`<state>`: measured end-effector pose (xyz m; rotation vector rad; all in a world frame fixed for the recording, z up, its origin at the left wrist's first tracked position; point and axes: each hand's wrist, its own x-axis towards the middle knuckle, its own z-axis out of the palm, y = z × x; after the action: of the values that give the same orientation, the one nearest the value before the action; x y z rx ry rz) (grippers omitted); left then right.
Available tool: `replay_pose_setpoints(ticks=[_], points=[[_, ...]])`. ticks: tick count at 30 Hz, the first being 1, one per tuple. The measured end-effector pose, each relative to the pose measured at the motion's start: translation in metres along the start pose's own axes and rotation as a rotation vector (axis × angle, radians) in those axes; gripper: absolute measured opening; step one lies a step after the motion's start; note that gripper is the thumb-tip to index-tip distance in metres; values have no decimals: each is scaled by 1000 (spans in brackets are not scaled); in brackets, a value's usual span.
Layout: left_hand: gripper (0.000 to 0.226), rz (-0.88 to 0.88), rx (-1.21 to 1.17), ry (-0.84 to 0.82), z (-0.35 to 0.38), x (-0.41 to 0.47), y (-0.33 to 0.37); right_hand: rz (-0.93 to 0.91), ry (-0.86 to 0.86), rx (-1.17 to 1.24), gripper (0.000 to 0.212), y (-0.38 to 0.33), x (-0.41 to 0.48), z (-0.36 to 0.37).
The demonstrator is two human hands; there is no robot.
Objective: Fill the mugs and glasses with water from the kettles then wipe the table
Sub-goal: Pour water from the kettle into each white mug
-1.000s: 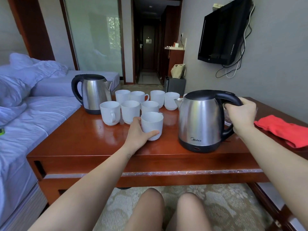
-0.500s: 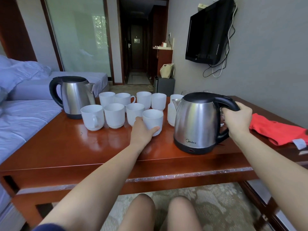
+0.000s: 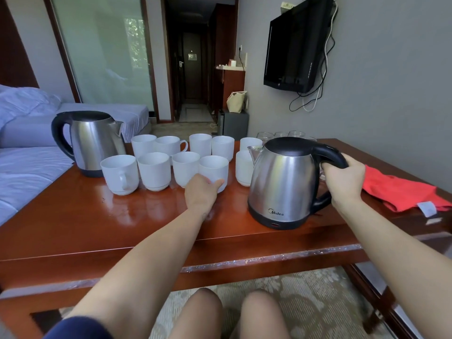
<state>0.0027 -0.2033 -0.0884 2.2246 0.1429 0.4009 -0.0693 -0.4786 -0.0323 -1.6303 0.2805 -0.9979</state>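
Several white mugs [image 3: 154, 170] stand in two rows on the glossy wooden table [image 3: 122, 221]. My left hand [image 3: 201, 192] grips the front-row mug [image 3: 215, 168] nearest the right kettle. That steel kettle [image 3: 283, 182] stands upright on the table, and my right hand [image 3: 343, 178] holds its black handle. A second steel kettle [image 3: 94, 140] stands at the table's far left. Clear glasses [image 3: 281, 135] show behind the right kettle, mostly hidden by it. A red cloth [image 3: 401, 189] lies at the right.
A bed [image 3: 29, 152] runs along the table's left side. On the right wall hangs a TV [image 3: 297, 45] with dangling cables. My knees [image 3: 230, 314] are under the table's near edge, over a patterned carpet. A hallway opens beyond the table.
The camera view has swung to the right, so everything sits further left in frame. Both hands keep their holds on the mug and the kettle handle; the mug has slid back towards the front row.
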Motion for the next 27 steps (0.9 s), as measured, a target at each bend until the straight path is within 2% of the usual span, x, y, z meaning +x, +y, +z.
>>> replay_pose_setpoints(ticks=[4, 8, 13, 17, 27], points=[[23, -9, -61, -38, 6, 2, 4, -7, -3, 24, 22, 3, -2, -2], [16, -6, -77, -54, 4, 9, 1, -12, 0, 17, 16, 4, 0, -2], [23, 28, -88, -105, 3, 13, -5, -17, 1, 2, 9, 6, 2, -2], [35, 85, -83, -200, 4, 14, -4, -23, 3, 7, 25, 4, 2, -3], [68, 194, -6, -410, 19, 13, 9, -31, 21, -9, 28, 6, 9, -7]])
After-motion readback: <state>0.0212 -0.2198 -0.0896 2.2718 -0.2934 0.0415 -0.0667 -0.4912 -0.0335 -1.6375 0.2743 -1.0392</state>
